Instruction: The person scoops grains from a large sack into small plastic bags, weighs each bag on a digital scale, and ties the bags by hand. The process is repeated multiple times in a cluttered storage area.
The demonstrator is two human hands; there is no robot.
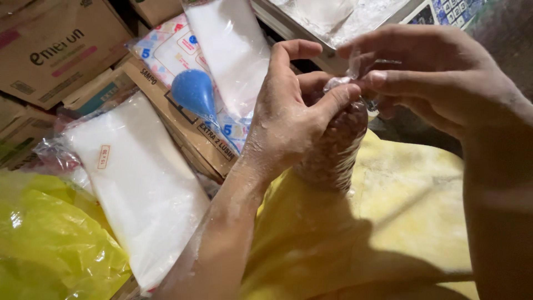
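Small clear plastic bag of reddish-brown granules (333, 150) sits upright, held in mid-air above a yellow cloth (411, 194). Left hand (288, 116), dusted with white powder, wraps the bag's upper part, fingers (338, 97) closed on its neck. Right hand (438, 72) pinches the gathered top of the film just above, fingers narrow, thumb against forefinger. To the left: a blue rubber bulb (194, 91) on a printed packet, stacks of clear plastic bags (139, 183), cardboard boxes (50, 50), a yellow plastic bag (50, 239). Scale keypad (452, 11) at top edge.
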